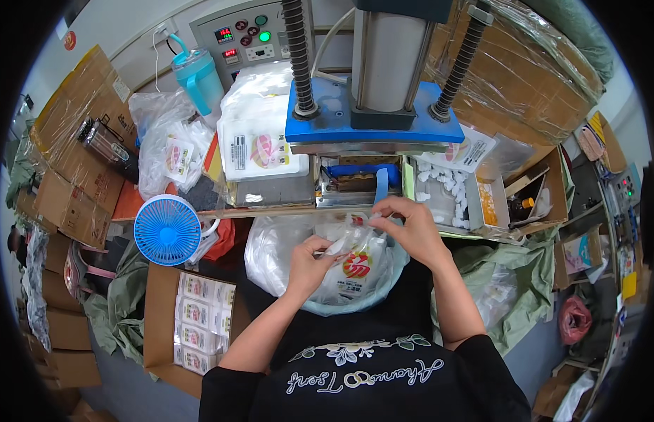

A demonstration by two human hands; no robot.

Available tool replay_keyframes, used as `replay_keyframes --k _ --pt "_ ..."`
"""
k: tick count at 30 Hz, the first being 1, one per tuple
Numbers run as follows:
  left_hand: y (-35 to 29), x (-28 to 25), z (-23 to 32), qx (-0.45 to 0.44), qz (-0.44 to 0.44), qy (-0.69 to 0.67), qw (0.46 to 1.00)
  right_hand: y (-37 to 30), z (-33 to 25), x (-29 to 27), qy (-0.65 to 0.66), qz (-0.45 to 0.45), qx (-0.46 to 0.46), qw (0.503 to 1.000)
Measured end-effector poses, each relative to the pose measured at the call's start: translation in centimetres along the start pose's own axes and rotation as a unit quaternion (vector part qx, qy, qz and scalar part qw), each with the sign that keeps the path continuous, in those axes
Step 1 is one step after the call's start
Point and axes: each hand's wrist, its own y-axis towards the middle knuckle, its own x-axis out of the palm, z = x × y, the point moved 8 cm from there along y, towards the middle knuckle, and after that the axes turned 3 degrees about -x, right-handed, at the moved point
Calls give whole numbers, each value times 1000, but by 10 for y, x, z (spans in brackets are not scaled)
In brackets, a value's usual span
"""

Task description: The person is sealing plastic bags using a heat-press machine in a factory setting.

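Note:
Over a pale blue tub (349,307) in my lap, both my hands work at a clear plastic bag (356,271) printed in red, yellow and black. My left hand (307,265) is closed, pinching a whitish fold of the bag between thumb and fingers. Slightly higher and to the right, my right hand (411,226) is also closed, its fingertips meeting close to the bag's upper edge. What lies between those fingertips is too small to make out. More clear plastic (266,257) bulges from the tub at the left.
Ahead stands a press with a blue plate (376,112) above the bench edge. Flat printed bags (263,148) are stacked left of it; a tray of white scraps (443,190) is right. A blue fan (167,230) and a carton of printed packs (200,316) are at my left.

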Motion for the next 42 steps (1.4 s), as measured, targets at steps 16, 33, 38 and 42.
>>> replay_keyframes --k 16,33,38,42 --pt "61 32 11 -123 -29 -203 971 3 28 -57 -115 132 50 983" --pt "102 -83 43 158 149 516 829 -19 117 -86 -151 156 45 975" --pt "46 -81 49 241 155 507 813 -24 124 -91 -75 177 41 981" --pt "31 -90 79 222 192 301 907 -17 109 -81 5 170 59 984"
